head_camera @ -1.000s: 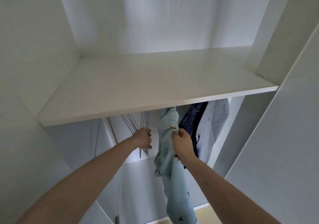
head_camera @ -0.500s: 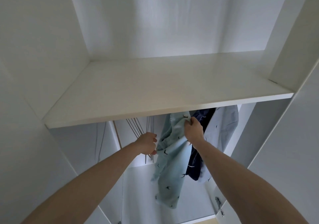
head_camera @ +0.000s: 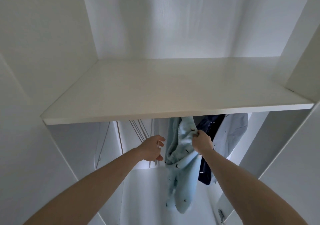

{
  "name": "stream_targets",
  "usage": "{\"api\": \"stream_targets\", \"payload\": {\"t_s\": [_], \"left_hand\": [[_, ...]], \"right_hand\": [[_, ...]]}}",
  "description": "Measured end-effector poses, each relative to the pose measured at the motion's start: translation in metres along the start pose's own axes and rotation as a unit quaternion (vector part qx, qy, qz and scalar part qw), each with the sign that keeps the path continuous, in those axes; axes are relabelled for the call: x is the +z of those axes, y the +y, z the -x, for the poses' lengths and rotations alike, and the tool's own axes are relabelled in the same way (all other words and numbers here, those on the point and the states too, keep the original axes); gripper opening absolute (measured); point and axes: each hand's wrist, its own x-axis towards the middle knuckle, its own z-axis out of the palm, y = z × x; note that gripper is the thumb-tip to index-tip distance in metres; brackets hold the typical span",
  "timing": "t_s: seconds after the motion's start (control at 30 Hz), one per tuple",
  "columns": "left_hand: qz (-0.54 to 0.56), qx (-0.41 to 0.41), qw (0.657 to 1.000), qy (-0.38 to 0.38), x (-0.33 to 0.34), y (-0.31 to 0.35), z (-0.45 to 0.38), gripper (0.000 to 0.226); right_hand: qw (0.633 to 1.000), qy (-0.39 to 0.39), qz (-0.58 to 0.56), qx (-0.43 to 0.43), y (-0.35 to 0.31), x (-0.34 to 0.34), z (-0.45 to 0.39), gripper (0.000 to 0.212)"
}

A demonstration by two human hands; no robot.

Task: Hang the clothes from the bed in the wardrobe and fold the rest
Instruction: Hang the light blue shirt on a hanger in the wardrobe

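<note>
Light blue fleece trousers (head_camera: 180, 164) with small dark marks hang below the white wardrobe shelf (head_camera: 155, 89). My right hand (head_camera: 201, 140) pinches their upper edge, just under the shelf. To the left, my left hand (head_camera: 152, 148) grips a thin white hanger among several empty hangers (head_camera: 138, 131). The rail and the hanger hooks are hidden behind the shelf.
A dark navy garment (head_camera: 207, 155) and a pale blue shirt (head_camera: 232, 136) hang to the right of the trousers. White side walls close in on both sides. A door with a metal handle (head_camera: 221, 215) stands at the lower right.
My right hand has raised the trousers up toward the shelf, and they now hang straighter. The view has tilted a little upward. My left hand stays at the hangers.
</note>
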Motion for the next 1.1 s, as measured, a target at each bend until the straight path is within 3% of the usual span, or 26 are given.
{"api": "stream_targets", "payload": {"t_s": [0.17, 0.3, 0.5, 0.7, 0.83, 1.1], "left_hand": [[0.028, 0.028, 0.999, 0.030, 0.010, 0.009, -0.002, 0.032], [0.026, 0.045, 0.997, 0.055, 0.021, 0.022, -0.001, 0.027], [0.112, 0.048, 0.989, 0.087, 0.050, 0.027, 0.006, 0.025], [0.145, 0.061, 0.980, 0.122, 0.050, 0.032, 0.016, 0.025], [0.101, 0.063, 0.982, 0.144, 0.049, 0.044, 0.024, 0.027], [0.151, 0.038, 0.977, 0.142, 0.098, 0.028, 0.079, 0.019]], "right_hand": [[1.000, -0.021, -0.001, 0.007, 0.013, -0.010, -0.003, 0.021], [0.999, -0.023, -0.022, -0.002, 0.021, -0.015, 0.003, 0.028], [0.997, 0.037, -0.062, -0.041, 0.035, -0.020, 0.032, 0.053], [0.977, 0.088, -0.166, -0.098, 0.055, -0.026, 0.080, 0.047], [0.972, 0.074, -0.205, -0.091, 0.059, -0.028, 0.101, 0.044], [0.964, 0.023, -0.251, -0.085, 0.072, -0.038, 0.137, 0.035]]}}
